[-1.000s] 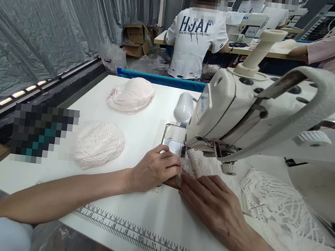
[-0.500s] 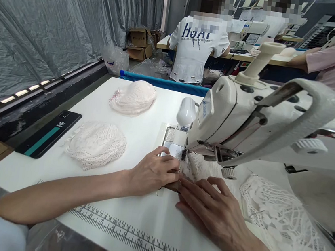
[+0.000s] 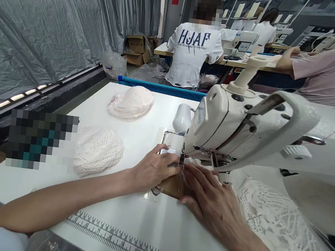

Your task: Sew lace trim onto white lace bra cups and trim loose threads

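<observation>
A white sewing machine (image 3: 208, 124) stands over the table, and both my hands work at its needle. My left hand (image 3: 156, 168) lies left of the presser foot, its fingers curled and closed on the lace fabric's edge, which they mostly hide. My right hand (image 3: 210, 196) rests palm down on the other side, its fingers stretched flat with the tips beside the needle and touching the fabric. Below the fingertips a brown plate (image 3: 172, 186) shows. White lace (image 3: 278, 220) lies spread to the right of my right hand.
Two stacks of pale lace cups, one nearer (image 3: 98, 151) and one farther (image 3: 132, 103), lie on the left of the white table (image 3: 108, 206). A blurred-out dark object (image 3: 42, 140) is at the left edge. A printed ruler (image 3: 128, 245) runs along the front. Co-workers sit beyond.
My right hand has moved forward and left, up to the needle, covering lace that showed before. More of the brown plate shows. The view has shifted slightly.
</observation>
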